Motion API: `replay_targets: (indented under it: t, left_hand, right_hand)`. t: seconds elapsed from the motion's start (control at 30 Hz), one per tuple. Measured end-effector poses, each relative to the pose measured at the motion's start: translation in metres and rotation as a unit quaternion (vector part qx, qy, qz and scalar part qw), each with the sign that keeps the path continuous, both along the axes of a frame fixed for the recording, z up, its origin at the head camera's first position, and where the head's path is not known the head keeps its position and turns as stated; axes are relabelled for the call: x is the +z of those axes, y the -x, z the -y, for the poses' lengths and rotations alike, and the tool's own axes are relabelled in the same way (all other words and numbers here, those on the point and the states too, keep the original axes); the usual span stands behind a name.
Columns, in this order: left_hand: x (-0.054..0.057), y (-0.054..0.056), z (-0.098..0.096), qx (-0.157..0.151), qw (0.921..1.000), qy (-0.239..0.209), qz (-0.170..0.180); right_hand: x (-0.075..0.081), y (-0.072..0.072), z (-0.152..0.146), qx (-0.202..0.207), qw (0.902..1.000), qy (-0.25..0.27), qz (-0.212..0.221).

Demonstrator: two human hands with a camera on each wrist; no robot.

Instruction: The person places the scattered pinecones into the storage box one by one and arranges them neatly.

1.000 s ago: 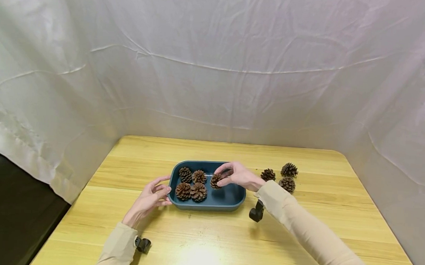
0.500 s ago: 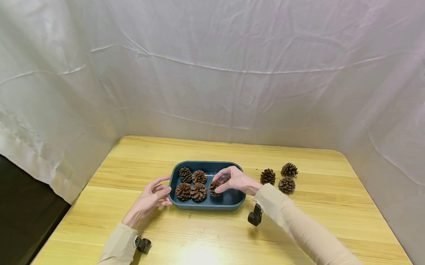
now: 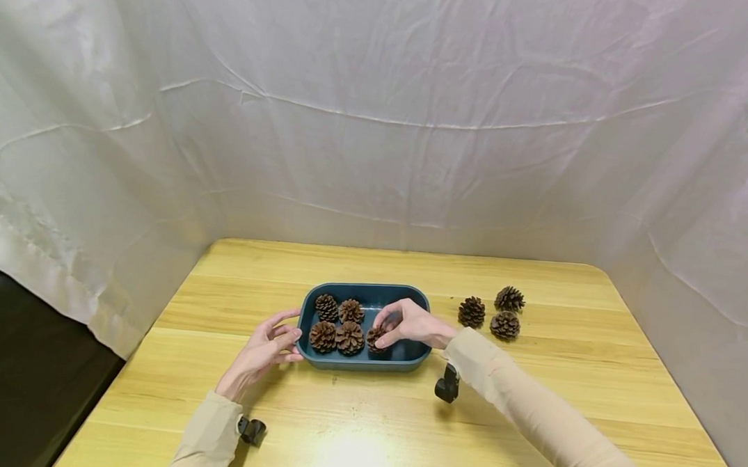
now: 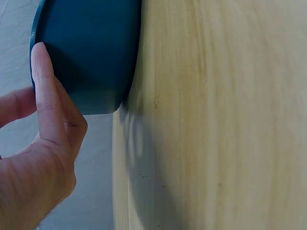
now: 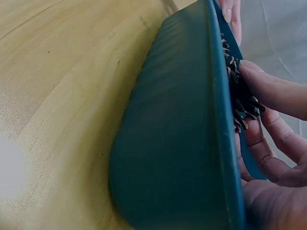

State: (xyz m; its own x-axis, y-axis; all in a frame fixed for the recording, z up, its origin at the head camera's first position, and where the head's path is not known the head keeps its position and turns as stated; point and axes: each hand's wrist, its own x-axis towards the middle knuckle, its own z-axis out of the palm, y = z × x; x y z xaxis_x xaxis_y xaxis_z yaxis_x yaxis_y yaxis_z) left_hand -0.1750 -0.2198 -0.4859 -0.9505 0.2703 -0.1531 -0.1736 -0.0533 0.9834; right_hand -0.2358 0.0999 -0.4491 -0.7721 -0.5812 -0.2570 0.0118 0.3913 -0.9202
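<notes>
A dark blue oblong tray (image 3: pixel 362 366) stands on the wooden table. My left hand (image 3: pixel 262 347) rests against its left end with fingers extended; in the left wrist view the thumb (image 4: pixel 46 96) lies along the outer wall near the rim. Low inside the tray, right of the other cones, my right hand (image 3: pixel 412 321) pinches a brown pine cone (image 3: pixel 374 339) between thumb and fingers. The right wrist view shows that cone (image 5: pixel 242 98) behind the tray wall (image 5: pixel 177 110), partly hidden. Several other pine cones, one being the front left cone (image 3: pixel 323 336), sit in the tray's left half.
To the right of the tray, three pine cones lie on the table (image 3: pixel 366 414): a near cone (image 3: pixel 471 311), a back cone (image 3: pixel 510 299) and a front cone (image 3: pixel 505 325). A pale curtain (image 3: pixel 377 157) hangs behind and at both sides.
My right hand has lowered the pine cone into the tray and moved it slightly toward me and left, beside the other cones. The left hand and the tray have stayed in place.
</notes>
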Motion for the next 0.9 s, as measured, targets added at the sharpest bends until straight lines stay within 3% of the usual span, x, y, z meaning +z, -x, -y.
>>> replay_targets:
  t: [0.9]
  left_hand:
    - [0.0005,-0.0006,0.0003,-0.001,1.0,0.001,0.003]
  right_hand:
    - [-0.0073,-0.0034,0.0028,0.021,0.9993,-0.018,-0.024]
